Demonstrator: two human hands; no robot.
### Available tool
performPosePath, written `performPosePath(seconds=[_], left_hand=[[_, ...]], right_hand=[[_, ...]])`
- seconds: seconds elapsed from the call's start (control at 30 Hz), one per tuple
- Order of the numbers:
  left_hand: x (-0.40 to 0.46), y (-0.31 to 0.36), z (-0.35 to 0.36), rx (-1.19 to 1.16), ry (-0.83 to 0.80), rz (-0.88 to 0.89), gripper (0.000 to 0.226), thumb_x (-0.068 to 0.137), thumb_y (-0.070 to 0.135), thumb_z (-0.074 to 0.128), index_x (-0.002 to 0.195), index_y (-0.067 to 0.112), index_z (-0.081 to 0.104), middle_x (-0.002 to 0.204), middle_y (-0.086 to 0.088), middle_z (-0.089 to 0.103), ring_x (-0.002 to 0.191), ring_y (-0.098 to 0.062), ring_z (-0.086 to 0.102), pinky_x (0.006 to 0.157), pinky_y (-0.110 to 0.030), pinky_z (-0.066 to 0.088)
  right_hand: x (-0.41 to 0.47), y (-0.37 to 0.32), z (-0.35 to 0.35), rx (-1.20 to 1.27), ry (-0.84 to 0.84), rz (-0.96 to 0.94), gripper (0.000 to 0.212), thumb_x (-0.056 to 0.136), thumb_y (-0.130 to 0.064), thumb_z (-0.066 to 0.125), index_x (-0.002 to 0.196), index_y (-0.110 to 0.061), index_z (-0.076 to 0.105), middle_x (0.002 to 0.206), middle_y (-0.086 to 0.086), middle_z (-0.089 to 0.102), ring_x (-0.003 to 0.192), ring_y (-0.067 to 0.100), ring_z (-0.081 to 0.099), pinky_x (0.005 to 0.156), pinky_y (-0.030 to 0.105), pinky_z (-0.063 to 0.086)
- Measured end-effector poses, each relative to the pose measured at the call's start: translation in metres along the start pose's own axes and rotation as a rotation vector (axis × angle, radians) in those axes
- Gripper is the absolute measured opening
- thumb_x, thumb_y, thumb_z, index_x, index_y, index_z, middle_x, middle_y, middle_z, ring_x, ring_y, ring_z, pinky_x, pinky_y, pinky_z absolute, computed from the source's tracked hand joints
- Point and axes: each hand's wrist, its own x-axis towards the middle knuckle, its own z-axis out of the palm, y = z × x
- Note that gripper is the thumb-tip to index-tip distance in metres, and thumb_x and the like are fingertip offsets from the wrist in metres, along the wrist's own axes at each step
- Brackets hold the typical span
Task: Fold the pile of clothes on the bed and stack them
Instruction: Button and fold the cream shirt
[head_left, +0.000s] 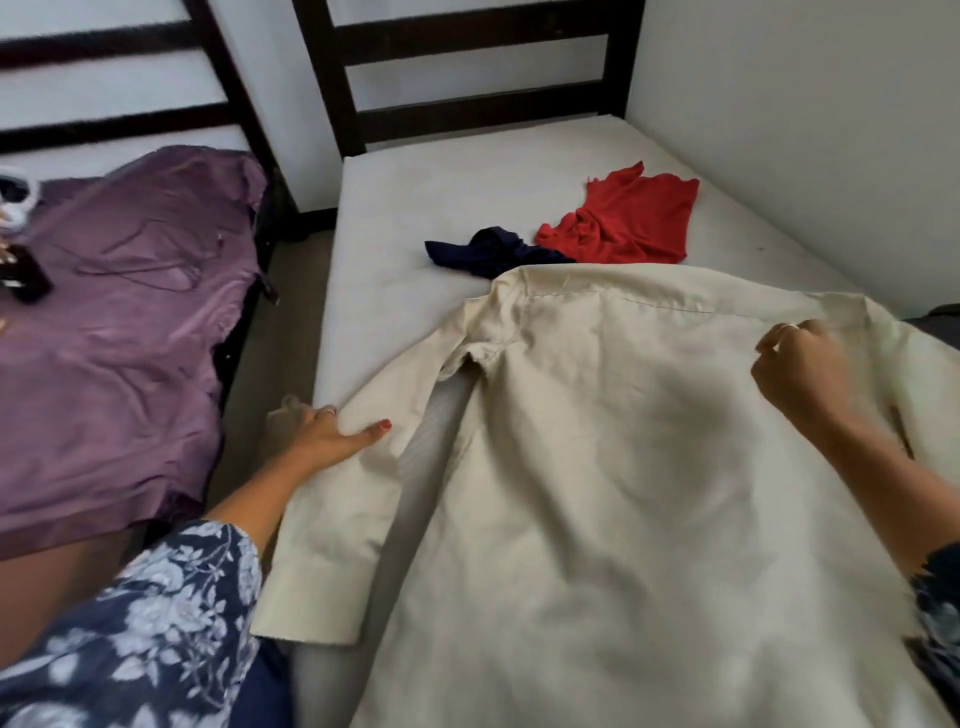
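While the cream shirt (597, 467) lies back-up along the bed (467, 171), collar away from you, your left hand (332, 431) presses flat on its sleeve and your right hand (800, 364) pinches the shoulder.

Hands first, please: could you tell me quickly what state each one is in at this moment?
Left hand: open, fingers resting flat on the sleeve of the cream shirt.
Right hand: fingers curled, pinching the cream shirt's shoulder.
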Motion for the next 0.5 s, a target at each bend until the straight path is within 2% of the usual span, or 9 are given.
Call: performPosePath(seconds=[0.07, 0.13, 0.23, 0.37, 0.4, 0.5], left_hand=[[-0.023, -0.016, 0.010, -0.038, 0.078, 0.047, 0.108, 0.067, 0.075, 0.064, 0.146, 0.011, 0.027, 0.155, -0.011, 0.017, 0.142, -0.032, 0.023, 0.114, -0.042, 0.025], [-0.045, -0.032, 0.022, -0.037, 0.127, 0.096, 0.100, 0.075, 0.067, 0.062, 0.150, 0.016, 0.019, 0.157, -0.006, 0.011, 0.142, -0.031, 0.022, 0.114, -0.045, 0.025], [-0.072, -0.055, 0.037, 0.034, 0.076, 0.133, 0.101, 0.078, 0.072, 0.053, 0.152, 0.026, 0.002, 0.160, 0.000, -0.004, 0.146, -0.028, 0.013, 0.114, -0.050, 0.019], [-0.098, -0.079, 0.037, 0.033, 0.081, 0.192, 0.101, 0.078, 0.071, 0.052, 0.152, 0.032, -0.005, 0.160, 0.004, -0.013, 0.147, -0.026, 0.005, 0.115, -0.055, 0.015], [-0.104, -0.086, 0.035, 0.080, 0.057, 0.247, 0.102, 0.077, 0.074, 0.052, 0.151, 0.036, -0.007, 0.159, 0.007, -0.018, 0.148, -0.024, -0.001, 0.114, -0.058, 0.011], [-0.123, -0.103, 0.038, 0.318, -0.170, 0.484, 0.109, 0.061, 0.087, 0.050, 0.144, 0.053, -0.012, 0.149, 0.021, -0.036, 0.142, -0.013, -0.024, 0.111, -0.062, 0.001]], right_hand=[[-0.015, -0.020, 0.004, -0.001, -0.013, -0.001, 0.024, 0.082, 0.003, 0.050, 0.100, 0.002, 0.065, 0.115, 0.024, 0.050, 0.099, 0.043, 0.054, 0.080, 0.042, 0.045], [-0.030, -0.045, 0.008, 0.001, -0.022, -0.040, 0.022, 0.083, 0.003, 0.050, 0.100, 0.003, 0.064, 0.115, 0.023, 0.050, 0.099, 0.043, 0.054, 0.076, 0.041, 0.044], [-0.055, -0.088, 0.017, 0.009, -0.055, -0.111, 0.021, 0.084, 0.003, 0.050, 0.099, 0.004, 0.064, 0.116, 0.023, 0.050, 0.100, 0.043, 0.054, 0.073, 0.040, 0.043], [-0.094, -0.148, 0.037, 0.041, -0.148, -0.220, 0.026, 0.084, -0.001, 0.050, 0.106, 0.001, 0.064, 0.117, 0.022, 0.050, 0.105, 0.042, 0.053, 0.083, 0.046, 0.050], [-0.106, -0.164, 0.042, 0.046, -0.180, -0.235, 0.027, 0.085, -0.002, 0.048, 0.107, 0.001, 0.063, 0.118, 0.021, 0.050, 0.107, 0.042, 0.053, 0.085, 0.046, 0.050], [-0.138, -0.200, 0.061, 0.088, -0.290, -0.264, 0.029, 0.089, -0.006, 0.045, 0.112, 0.000, 0.061, 0.122, 0.021, 0.049, 0.112, 0.041, 0.052, 0.090, 0.044, 0.047]])
